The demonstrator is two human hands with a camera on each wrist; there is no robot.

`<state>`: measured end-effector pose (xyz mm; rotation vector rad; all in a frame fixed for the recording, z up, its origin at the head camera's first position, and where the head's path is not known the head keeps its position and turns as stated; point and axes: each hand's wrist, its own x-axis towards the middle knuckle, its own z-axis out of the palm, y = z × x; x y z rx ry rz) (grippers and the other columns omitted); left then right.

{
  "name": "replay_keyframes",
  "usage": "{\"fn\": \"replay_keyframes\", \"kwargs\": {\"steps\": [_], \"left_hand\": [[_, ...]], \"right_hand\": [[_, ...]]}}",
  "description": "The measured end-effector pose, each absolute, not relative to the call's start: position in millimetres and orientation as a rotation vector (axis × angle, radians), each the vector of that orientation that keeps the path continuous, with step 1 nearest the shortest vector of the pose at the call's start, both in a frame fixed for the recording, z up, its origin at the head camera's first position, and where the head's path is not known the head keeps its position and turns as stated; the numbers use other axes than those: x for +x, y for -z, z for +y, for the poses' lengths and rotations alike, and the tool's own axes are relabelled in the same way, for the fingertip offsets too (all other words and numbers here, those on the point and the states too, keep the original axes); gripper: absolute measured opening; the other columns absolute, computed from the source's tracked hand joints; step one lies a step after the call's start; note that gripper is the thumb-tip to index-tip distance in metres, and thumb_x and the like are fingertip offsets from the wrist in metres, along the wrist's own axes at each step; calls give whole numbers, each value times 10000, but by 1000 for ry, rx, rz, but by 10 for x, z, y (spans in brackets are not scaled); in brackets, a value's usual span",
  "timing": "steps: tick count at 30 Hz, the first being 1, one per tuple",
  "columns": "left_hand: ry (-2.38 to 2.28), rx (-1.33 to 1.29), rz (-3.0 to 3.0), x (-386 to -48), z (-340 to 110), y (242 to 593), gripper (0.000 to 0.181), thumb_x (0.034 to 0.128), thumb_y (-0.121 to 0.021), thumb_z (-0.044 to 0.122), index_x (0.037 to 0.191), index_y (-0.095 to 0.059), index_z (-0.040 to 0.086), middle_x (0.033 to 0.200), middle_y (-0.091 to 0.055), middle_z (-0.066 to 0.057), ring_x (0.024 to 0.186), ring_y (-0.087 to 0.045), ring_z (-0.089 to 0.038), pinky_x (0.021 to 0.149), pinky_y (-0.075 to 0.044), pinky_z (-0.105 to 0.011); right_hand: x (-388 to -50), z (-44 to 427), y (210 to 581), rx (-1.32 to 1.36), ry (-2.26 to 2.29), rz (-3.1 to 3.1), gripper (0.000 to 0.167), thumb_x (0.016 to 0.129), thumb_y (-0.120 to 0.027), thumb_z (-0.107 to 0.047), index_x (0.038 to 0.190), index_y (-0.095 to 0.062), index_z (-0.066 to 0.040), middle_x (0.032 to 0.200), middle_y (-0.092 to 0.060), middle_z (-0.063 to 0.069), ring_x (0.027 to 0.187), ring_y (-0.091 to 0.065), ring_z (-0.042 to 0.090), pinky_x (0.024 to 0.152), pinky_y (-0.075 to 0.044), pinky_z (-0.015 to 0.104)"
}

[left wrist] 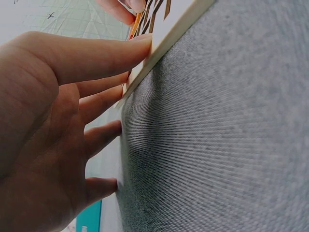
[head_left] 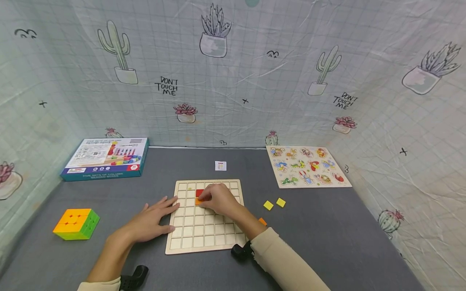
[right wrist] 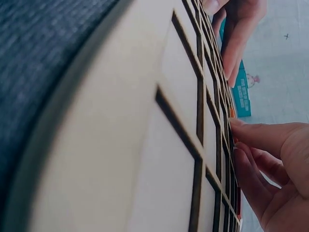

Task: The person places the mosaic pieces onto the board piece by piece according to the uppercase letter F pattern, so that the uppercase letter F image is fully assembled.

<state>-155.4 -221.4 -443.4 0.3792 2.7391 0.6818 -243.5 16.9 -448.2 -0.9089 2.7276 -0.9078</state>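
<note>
Right fingers (head_left: 206,195) pinch orange tile (head_left: 198,201) on board (head_left: 198,241)

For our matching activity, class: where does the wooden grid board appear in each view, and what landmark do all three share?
Head: the wooden grid board lies below centre, slightly left.
Left wrist: part of it shows at the top, beyond the thumb tip.
Right wrist: it fills much of the picture's left and middle.
Shared landmark: the left hand, at the upper right in the right wrist view.

gridded cream board (head_left: 198,230), orange tile (head_left: 198,202)
</note>
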Motion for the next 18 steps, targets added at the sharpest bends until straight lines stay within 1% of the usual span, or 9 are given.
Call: {"fn": "replay_keyframes", "kwargs": {"steps": [8, 18], "left_hand": [[-685, 383, 2742, -1561, -2218, 4442, 746, 900, -736, 414, 1533, -477, 115, 1669, -346, -141, 1550, -240, -494, 1114, -128, -850], [-694, 394, 2743, -1547, -2221, 4426, 739, 902, -736, 401, 1530, -480, 107, 1666, -351, -145, 1546, -245, -497, 1111, -130, -851]], "right_hand": [[-2455, 173, 4509, -924, 923, 2720, 162, 855, -827, -147, 1016, -832, -147, 1019, -796, -23, 961, -709, 119, 830, -505, 186], [-2451, 202, 4509, -955, 935, 2685, 181, 851, -828, -133, 1031, -825, -119, 1041, -796, 0, 986, -715, 136, 820, -524, 175]]}}
